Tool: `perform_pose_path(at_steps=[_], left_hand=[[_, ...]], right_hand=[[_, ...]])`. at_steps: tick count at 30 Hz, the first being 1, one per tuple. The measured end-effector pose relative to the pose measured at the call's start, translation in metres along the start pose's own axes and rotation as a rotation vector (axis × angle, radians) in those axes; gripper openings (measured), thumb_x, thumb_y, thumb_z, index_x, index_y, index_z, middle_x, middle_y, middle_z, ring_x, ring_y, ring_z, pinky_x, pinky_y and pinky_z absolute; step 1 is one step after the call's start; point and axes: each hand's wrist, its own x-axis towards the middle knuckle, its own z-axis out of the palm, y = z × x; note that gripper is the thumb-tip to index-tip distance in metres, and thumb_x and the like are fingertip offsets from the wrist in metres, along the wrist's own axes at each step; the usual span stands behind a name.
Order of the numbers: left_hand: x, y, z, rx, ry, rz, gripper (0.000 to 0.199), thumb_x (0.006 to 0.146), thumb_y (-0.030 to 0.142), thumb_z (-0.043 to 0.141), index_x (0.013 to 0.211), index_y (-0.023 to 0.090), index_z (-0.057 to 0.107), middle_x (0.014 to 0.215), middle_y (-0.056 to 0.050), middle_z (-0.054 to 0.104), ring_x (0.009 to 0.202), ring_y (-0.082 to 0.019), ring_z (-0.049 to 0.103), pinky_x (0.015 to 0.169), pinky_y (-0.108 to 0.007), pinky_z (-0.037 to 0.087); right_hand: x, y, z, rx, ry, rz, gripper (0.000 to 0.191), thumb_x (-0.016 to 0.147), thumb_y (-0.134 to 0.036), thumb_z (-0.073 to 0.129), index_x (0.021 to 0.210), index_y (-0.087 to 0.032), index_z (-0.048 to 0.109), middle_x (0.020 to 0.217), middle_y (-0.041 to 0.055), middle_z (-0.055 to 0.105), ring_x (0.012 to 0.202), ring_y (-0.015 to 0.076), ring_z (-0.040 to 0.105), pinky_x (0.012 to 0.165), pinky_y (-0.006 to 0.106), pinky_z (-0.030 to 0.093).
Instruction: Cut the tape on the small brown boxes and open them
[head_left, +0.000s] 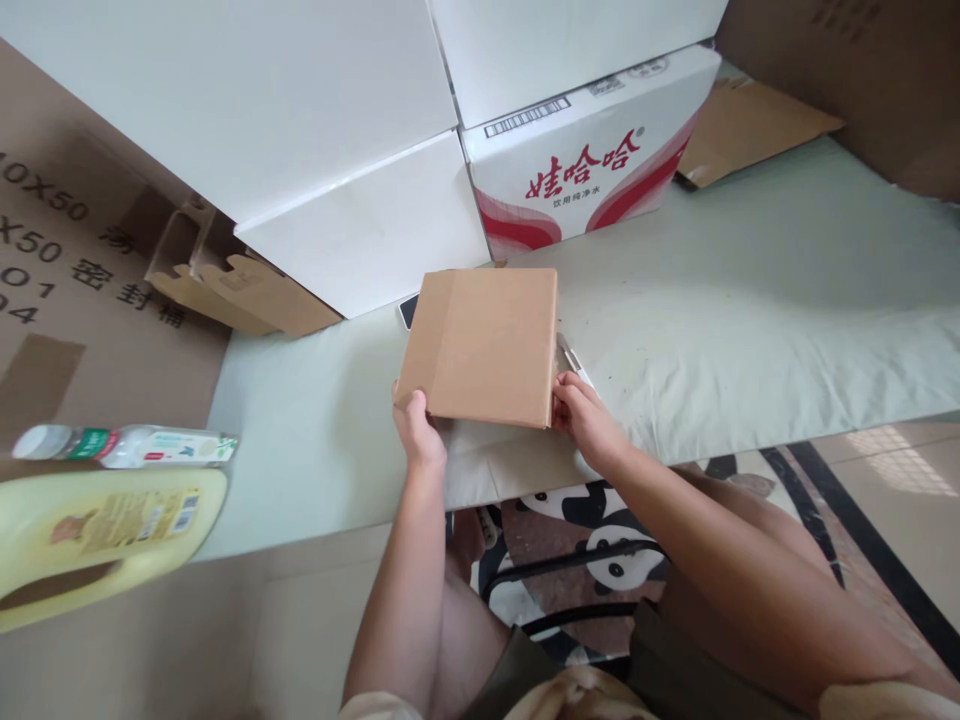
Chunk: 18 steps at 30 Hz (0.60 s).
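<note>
A small brown cardboard box (491, 340) is tilted up over the cloth-covered table, its broad flat side facing me. My left hand (418, 428) grips its lower left corner, thumb on the front face and fingers behind. At the lower right edge, my right hand (585, 412) is closed with its fingers pinched against the box's side; the fingertips are partly hidden. Just beyond my right hand lies a slim tool (570, 352) with a metal end and a white body, which looks like a utility knife. A dark, white-edged flat object (407, 311) shows partly behind the box's left side.
White cartons (375, 225) and a red-printed water carton (577, 160) stand along the back of the table (750, 300). Cardboard pieces (750, 125) lie at back right. A plastic bottle (135, 446) and a yellow jug (150, 520) are at left, beside a large brown carton (75, 260).
</note>
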Motion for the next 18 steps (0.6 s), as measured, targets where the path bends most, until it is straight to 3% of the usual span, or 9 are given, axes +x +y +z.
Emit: perform_pose_path(at_steps=[18], left_hand=[[0.0013,-0.0053,-0.0031,0.083,-0.012,-0.053,0.05,0.081,0.057,0.068,0.115,0.02,0.071,0.118,-0.01,0.074,0.122,-0.029,0.066,0.105,-0.04,0.052]], right_hand=[[0.0008,0.0,0.001,-0.001,0.007,0.002,0.024,0.071,-0.042,0.062,0.067,-0.026,0.044,0.058,-0.0054,0.045,0.056,0.0131,0.041,0.056,0.031,0.031]])
